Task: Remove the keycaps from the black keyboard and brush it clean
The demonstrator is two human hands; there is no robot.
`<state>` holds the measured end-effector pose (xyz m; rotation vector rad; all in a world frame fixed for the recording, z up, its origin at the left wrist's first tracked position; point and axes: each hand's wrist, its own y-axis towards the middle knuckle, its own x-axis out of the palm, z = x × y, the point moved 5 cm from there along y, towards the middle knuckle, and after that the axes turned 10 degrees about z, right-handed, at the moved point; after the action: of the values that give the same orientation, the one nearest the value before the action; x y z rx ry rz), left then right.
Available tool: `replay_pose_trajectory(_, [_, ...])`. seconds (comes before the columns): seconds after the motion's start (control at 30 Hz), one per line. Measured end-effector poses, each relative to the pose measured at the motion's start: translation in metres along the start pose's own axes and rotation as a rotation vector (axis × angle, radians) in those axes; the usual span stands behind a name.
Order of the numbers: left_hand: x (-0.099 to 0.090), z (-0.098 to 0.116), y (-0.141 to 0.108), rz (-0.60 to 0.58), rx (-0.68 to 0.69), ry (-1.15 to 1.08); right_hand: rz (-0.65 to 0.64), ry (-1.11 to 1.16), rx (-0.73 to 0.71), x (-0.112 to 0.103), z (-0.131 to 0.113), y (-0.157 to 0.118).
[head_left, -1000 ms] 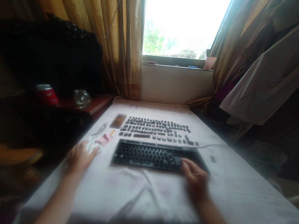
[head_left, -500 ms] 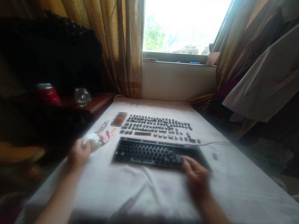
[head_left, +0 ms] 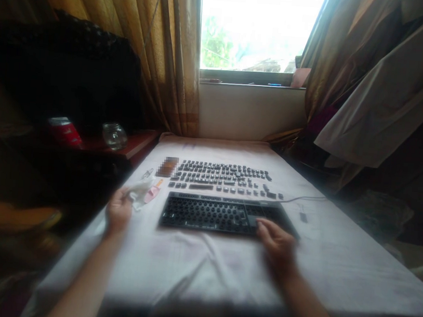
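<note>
A black keyboard [head_left: 203,215] with its keycaps off lies on the white-covered table. Over its lower right part, my right hand [head_left: 278,243] is closed, thumb and fingers together; whatever they hold is hidden. At the table's left side my left hand [head_left: 118,211] pinches a crumpled white tissue [head_left: 139,190], which hangs loosely towards the keyboard. Beside the tissue lies a small pink cloth [head_left: 152,194], partly covered by it. Loose keycaps [head_left: 201,187] are laid out in rows behind the keyboard.
A blurred-out brown rectangle [head_left: 167,167] lies left of the keycaps, near a small metallic item [head_left: 147,173]. The keyboard's cable [head_left: 305,198] runs off to the right. A glass jar [head_left: 114,136] and a red can [head_left: 65,133] stand on the side cabinet.
My left hand has shifted slightly up and right, and the tissue now hangs more spread out over the pink cloth. My right hand stays nearly in place. The view has shifted slightly.
</note>
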<state>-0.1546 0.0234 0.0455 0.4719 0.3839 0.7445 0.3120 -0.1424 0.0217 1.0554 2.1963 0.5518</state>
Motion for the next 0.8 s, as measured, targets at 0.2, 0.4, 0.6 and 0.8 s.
replay_pose_trajectory(0.2, [0.011,0.026,-0.013,-0.117,-0.015,-0.104,0.05,-0.011,-0.068,-0.003,-0.003,0.0])
replay_pose_trajectory(0.4, [0.018,0.068,-0.03,-0.284,0.014,-0.197,0.085,0.009,-0.214,-0.001,-0.029,0.0])
replay_pose_trajectory(0.6, [0.041,0.103,-0.069,-0.497,0.035,-0.278,0.028,0.066,-0.314,0.023,-0.069,-0.005])
replay_pose_trajectory(0.8, [0.056,0.123,-0.109,-0.703,0.09,-0.374,-0.059,0.213,-0.243,0.052,-0.095,-0.011])
